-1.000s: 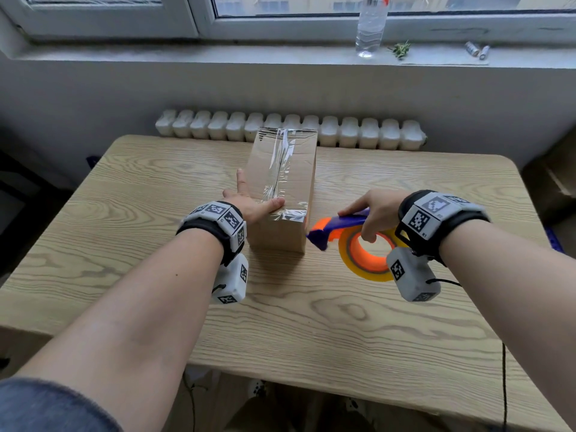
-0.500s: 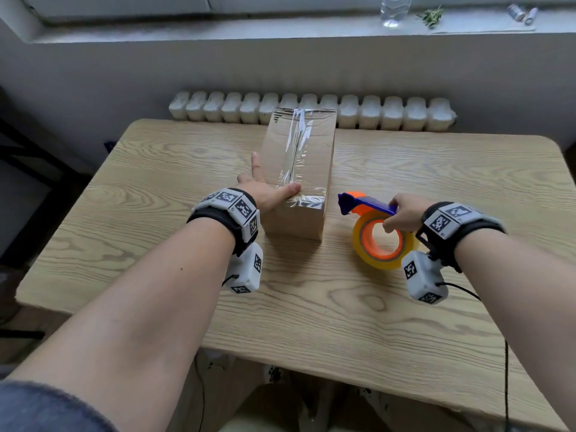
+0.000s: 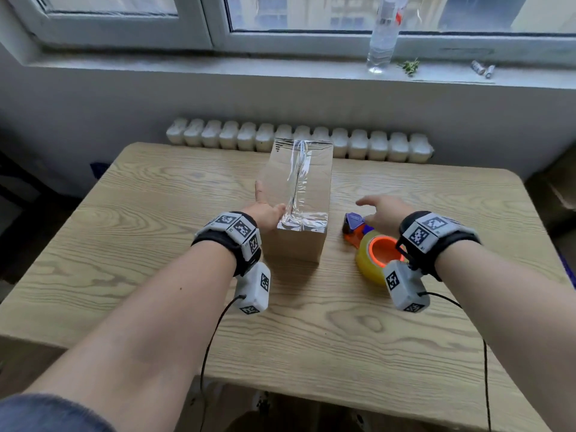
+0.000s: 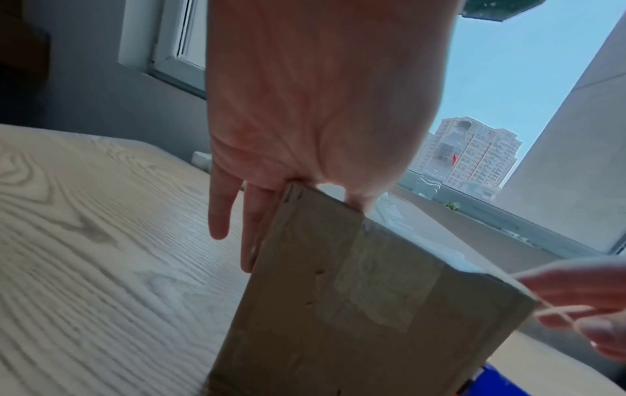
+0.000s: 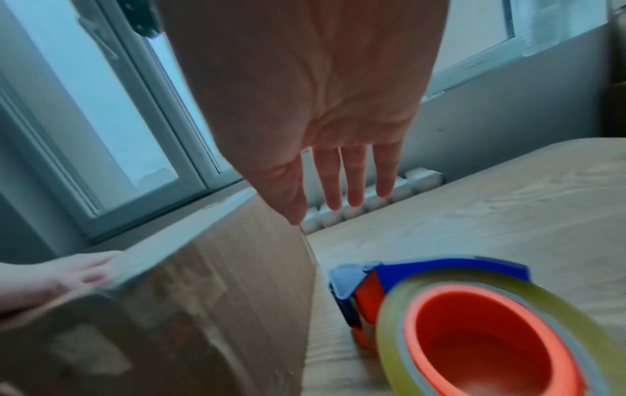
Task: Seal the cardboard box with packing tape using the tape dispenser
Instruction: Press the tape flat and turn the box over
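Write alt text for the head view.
A brown cardboard box, clear tape down its top seam, stands on a wooden table, steadied by the left hand. The open right hand hovers over a blue-and-orange tape dispenser lying beside it.

Soft daylight from the window (image 3: 343, 14); wrist views blurred, backlit, edges warped.

Daylight falls through a white-framed window (image 3: 218, 23) onto a grey sill (image 3: 187, 65) holding a clear bottle (image 3: 382, 35); below, a white radiator (image 3: 299, 141) runs behind the pale wood-grain bench (image 3: 140, 232)
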